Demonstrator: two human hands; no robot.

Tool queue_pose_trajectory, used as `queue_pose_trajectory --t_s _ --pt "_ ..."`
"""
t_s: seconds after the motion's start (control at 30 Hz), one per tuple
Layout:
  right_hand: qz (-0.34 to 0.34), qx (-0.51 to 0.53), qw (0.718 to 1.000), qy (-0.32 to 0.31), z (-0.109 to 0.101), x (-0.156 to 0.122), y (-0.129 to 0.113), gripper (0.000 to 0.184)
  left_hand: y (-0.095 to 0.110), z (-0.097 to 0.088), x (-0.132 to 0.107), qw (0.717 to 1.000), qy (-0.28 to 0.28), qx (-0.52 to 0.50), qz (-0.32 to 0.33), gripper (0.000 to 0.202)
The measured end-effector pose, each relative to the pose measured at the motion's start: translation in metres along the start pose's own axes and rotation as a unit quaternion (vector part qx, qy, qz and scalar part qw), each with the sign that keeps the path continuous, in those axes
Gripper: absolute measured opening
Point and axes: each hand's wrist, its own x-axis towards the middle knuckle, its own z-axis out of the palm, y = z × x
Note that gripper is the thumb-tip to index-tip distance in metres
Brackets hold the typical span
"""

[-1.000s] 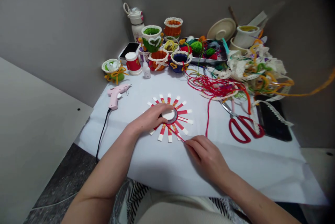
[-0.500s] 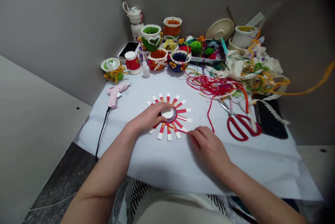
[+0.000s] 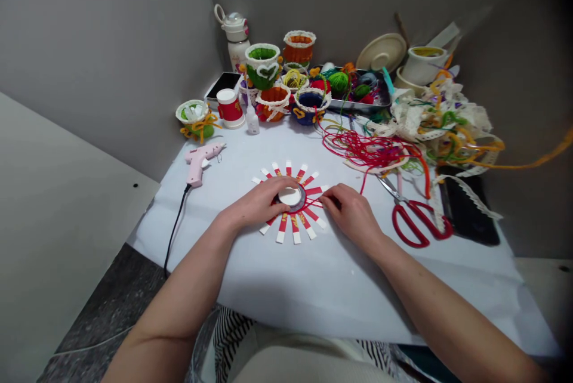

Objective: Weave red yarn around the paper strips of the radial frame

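Note:
On the white-covered table lies a paper cup (image 3: 295, 223) cut into strips and spread flat like a sun, red with white tips. Its round base carries a white disc (image 3: 290, 195) with a grey rim. My left hand (image 3: 268, 197) grips the middle of the cut cup, thumb near me and fingers on the far side. Red yarn (image 3: 312, 201) runs taut from the base to my right hand (image 3: 347, 207), which pinches it just beyond the right-hand strips. A loose tangle of red yarn (image 3: 358, 147) lies farther back, its strand leading toward my right hand.
A pink glue gun (image 3: 199, 162) with a black cord lies to the left. Red-handled scissors (image 3: 418, 222) and a dark phone (image 3: 470, 210) are on the right. Yarn-covered cups (image 3: 273, 99), a small dropper bottle (image 3: 252, 120) and a lace pile (image 3: 439, 117) line the back.
My right hand has moved away from me, drawing the yarn up from the near strips to the right side of the cut cup. My left hand keeps its hold.

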Motion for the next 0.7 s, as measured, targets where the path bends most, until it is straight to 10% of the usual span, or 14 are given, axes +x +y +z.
queue_pose_trajectory --t_s 0.37,0.7 --pt "-0.04 0.053 0.998 -0.008 -0.007 -0.009 -0.004 0.015 0.012 0.004 0.005 0.998 0.047 0.051 0.004 0.044" --pt "-0.132 -0.014 0.991 -0.014 -0.016 -0.076 -0.031 0.021 0.003 -0.001 0.001 0.999 -0.017 0.035 -0.018 0.052"
